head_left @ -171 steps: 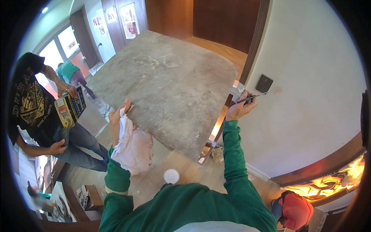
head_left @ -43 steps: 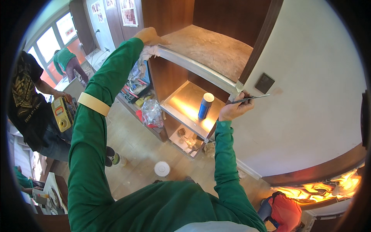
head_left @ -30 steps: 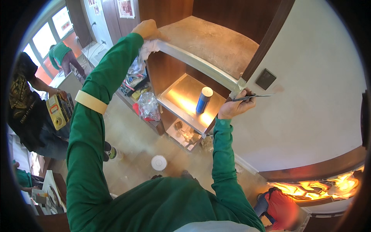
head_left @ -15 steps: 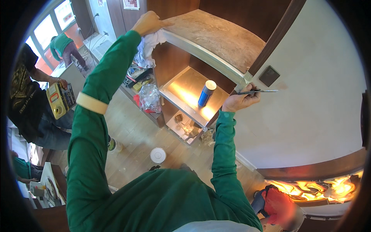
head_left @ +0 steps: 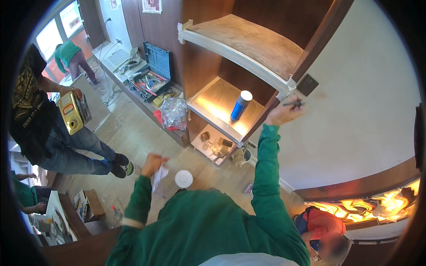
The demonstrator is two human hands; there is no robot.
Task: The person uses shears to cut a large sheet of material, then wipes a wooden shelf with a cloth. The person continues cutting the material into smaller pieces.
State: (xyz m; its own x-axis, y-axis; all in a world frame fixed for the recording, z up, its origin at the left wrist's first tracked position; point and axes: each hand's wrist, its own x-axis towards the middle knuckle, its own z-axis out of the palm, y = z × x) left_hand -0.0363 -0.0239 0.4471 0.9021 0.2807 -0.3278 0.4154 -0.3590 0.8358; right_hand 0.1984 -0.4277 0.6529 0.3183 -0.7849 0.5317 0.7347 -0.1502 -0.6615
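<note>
My left hand (head_left: pixel 153 165) is lowered over the floor, closed on a white cloth (head_left: pixel 159 176) that hangs below it. Beside the right end of the shelf edge, my right hand (head_left: pixel 283 114) is raised, its fingers closed round a thin dark tool (head_left: pixel 293 103), whose kind is blurred. The top shelf (head_left: pixel 253 42) has a mottled brown surface and a pale front edge with tape at both ends. Below it, on a lit shelf (head_left: pixel 206 99), a blue can (head_left: pixel 239 106) with a white cap stands upright.
An open toolbox (head_left: pixel 155 66) and a clear plastic bag (head_left: pixel 174 113) lie on the ledge at left. A person in jeans (head_left: pixel 73 148) holds a yellow tin (head_left: pixel 71 115). A white round lid (head_left: pixel 183 178) is on the floor. Another person (head_left: pixel 326 226) crouches at lower right.
My left hand has come down from the top shelf's left corner with the white cloth, uncovering the toolbox. My right hand has shifted slightly right, still gripping the thin tool.
</note>
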